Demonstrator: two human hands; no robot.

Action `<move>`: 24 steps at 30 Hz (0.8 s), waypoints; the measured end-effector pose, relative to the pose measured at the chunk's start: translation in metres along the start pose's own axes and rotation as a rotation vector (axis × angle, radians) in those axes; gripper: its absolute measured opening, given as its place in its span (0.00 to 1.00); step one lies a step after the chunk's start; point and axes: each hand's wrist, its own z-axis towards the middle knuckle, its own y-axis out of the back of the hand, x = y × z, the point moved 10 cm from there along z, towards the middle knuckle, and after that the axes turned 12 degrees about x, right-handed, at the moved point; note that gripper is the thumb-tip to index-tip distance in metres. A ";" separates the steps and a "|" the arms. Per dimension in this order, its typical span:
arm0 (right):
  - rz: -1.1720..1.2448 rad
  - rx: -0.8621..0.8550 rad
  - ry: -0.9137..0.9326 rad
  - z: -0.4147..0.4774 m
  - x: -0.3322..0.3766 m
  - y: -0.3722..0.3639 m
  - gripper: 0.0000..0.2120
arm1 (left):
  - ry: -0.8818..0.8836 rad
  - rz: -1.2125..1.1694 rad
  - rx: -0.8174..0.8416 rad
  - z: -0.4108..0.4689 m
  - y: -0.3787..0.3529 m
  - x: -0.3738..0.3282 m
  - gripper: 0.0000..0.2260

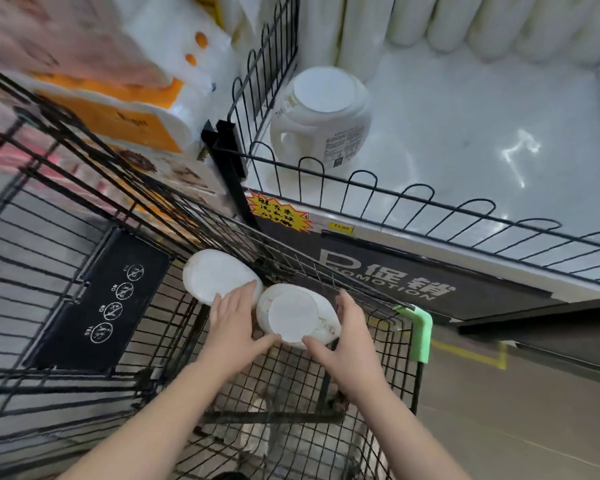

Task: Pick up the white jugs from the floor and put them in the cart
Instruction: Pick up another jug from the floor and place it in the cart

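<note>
Two white jugs stand side by side in the black wire cart (371,375), seen from above. The far-left jug (219,275) stands free. The nearer jug (293,315) sits between my hands. My left hand (234,323) lies along its left side with fingers fairly straight and its thumb at the cap's lower edge. Against the jug's right side my right hand (343,336) rests the same way. A third white jug (321,116) with a handle stands on the white display floor behind a low wire fence.
A low black wire fence (430,202) rings the white display floor, with a row of white jugs (465,22) at its back. Orange-and-white paper packs (136,98) are stacked at the left. A dark promotion sign (388,278) fronts the display. The cart has a green corner guard (420,334).
</note>
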 end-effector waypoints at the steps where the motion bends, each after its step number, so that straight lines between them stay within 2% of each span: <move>1: 0.021 -0.008 0.017 -0.007 0.010 0.007 0.52 | -0.017 -0.023 -0.021 -0.006 0.012 -0.009 0.49; 6: 0.090 -0.109 0.131 -0.053 0.077 0.059 0.45 | -0.272 -0.182 -0.103 -0.048 0.088 -0.083 0.45; 12: 0.272 -0.452 0.249 -0.128 0.132 0.152 0.38 | -0.598 -0.220 -0.179 -0.073 0.177 -0.194 0.39; 18: 0.340 -0.781 0.305 -0.232 0.151 0.218 0.36 | -0.903 -0.206 -0.064 -0.113 0.207 -0.310 0.39; 24: 0.300 -1.041 0.259 -0.351 0.128 0.264 0.33 | -1.161 -0.184 0.072 -0.172 0.180 -0.425 0.36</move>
